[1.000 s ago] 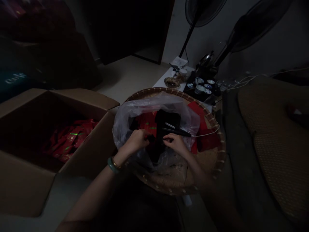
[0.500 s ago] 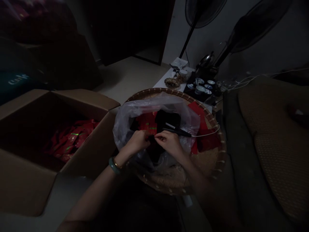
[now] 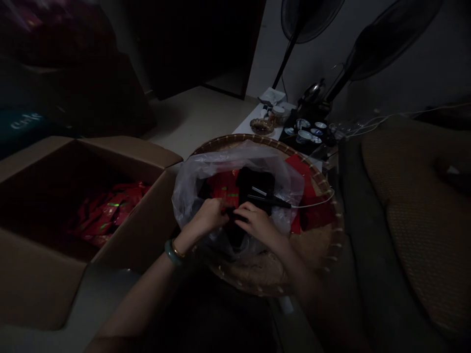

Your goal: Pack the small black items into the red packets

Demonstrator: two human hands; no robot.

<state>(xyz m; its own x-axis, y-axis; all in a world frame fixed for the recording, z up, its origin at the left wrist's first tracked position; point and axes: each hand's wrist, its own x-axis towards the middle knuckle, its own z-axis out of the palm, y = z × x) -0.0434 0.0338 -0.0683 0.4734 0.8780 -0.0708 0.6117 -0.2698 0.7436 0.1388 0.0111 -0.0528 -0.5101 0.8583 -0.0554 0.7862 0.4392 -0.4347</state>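
Note:
A clear plastic bag lies open-mouthed on a round woven bamboo tray. Red printed packets and black material show inside it. My left hand, with a green bangle and a gold one at the wrist, has its fingers closed over the bag's middle; whatever is in them is dark and too dim to name. Close beside it, my right hand has thumb and fingers apart at the same dark spot. Just beyond it lies a black two-pronged tool with a white cord.
Left of the tray stands an open cardboard box holding red packets. Red sheets lie at the tray's right side. Behind are a tea tray with small cups and two standing fans. A woven seat mat is at right.
My right thumb and fingers have come out of a pinch and spread slightly. My left hand stays almost in place.

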